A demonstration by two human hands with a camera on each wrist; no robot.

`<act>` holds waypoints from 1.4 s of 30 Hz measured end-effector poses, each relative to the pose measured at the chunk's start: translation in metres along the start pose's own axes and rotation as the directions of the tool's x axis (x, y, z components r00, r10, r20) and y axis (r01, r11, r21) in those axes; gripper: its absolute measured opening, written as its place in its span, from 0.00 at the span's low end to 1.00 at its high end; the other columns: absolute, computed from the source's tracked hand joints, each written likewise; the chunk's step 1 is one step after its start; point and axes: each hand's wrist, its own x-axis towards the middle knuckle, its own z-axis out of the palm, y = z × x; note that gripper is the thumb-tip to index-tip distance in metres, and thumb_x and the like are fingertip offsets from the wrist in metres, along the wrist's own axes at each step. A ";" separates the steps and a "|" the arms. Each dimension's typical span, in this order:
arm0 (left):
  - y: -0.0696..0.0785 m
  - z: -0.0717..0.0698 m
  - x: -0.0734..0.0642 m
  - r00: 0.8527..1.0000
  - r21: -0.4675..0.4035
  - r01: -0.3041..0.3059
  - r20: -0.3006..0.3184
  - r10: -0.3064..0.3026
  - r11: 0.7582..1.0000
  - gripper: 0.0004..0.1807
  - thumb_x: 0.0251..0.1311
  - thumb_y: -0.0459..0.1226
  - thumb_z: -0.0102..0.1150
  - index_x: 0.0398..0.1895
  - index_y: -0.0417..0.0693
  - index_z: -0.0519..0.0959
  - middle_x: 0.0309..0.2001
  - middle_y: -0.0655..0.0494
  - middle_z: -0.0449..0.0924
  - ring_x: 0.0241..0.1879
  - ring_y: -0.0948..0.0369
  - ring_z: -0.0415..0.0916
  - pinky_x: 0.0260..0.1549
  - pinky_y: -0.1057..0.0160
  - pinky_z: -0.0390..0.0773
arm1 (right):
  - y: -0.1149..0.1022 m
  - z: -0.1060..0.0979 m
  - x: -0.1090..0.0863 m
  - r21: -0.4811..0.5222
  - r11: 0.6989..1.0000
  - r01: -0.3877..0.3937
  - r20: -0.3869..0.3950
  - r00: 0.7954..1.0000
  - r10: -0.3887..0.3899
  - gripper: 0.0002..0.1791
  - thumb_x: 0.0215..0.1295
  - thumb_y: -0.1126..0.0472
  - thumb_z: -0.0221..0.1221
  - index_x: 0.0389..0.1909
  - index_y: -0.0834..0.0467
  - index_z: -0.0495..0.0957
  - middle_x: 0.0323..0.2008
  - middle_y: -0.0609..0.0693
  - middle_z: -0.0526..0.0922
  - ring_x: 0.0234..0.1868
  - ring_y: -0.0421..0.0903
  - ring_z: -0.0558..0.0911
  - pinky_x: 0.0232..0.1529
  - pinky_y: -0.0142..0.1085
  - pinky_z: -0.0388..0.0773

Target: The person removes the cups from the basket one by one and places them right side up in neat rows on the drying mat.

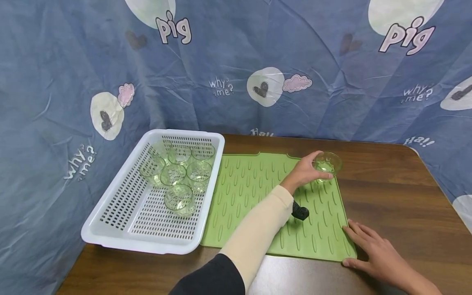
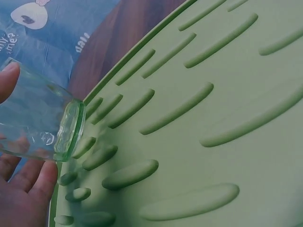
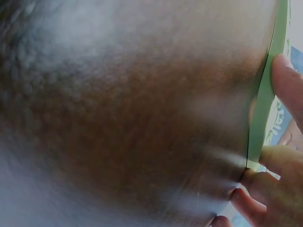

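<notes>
The left hand [image 1: 307, 170] grips a glass [image 1: 330, 166] at the far right corner of the mat [image 1: 254, 192], though whether its base touches there is hard to tell. Left of that grip the mat spreads across to the basket [image 1: 147, 242] at its other side, in which the other glasses [image 1: 173, 175] stand grouped toward the far end and the side nearer the grip. Nearer the person than the grip, and to its right, the right hand [image 1: 380, 254] touches the mat's near right corner, with the table [image 1: 391, 196] extending rightward and the cloth [image 1: 236, 108] hanging behind.
</notes>
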 end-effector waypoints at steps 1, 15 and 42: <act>0.000 0.001 0.000 1.000 0.001 0.007 -0.001 -0.007 1.000 0.48 0.50 0.44 0.76 0.75 0.66 0.62 0.73 0.63 0.66 0.69 0.55 0.69 0.63 0.56 0.75 | 0.000 0.000 0.000 0.000 1.000 -0.002 0.001 1.000 0.002 0.48 0.42 0.40 0.75 0.65 0.57 0.74 0.65 0.62 0.75 0.60 0.58 0.72 0.39 0.65 0.76; 0.010 0.006 0.008 0.999 0.065 -0.033 0.019 0.032 0.997 0.49 0.50 0.44 0.76 0.76 0.61 0.60 0.73 0.60 0.67 0.69 0.57 0.68 0.64 0.59 0.74 | 0.004 -0.007 0.000 0.009 1.000 -0.030 0.037 0.999 0.029 0.49 0.44 0.39 0.74 0.67 0.56 0.72 0.66 0.62 0.74 0.61 0.58 0.71 0.38 0.65 0.76; 0.004 0.005 0.005 0.999 0.106 0.024 0.028 -0.028 0.994 0.50 0.52 0.44 0.74 0.77 0.59 0.56 0.74 0.57 0.64 0.72 0.55 0.65 0.69 0.56 0.71 | -0.001 -0.009 0.002 0.030 0.999 -0.031 0.055 0.998 0.030 0.48 0.46 0.39 0.72 0.68 0.58 0.71 0.67 0.62 0.73 0.63 0.59 0.70 0.42 0.66 0.75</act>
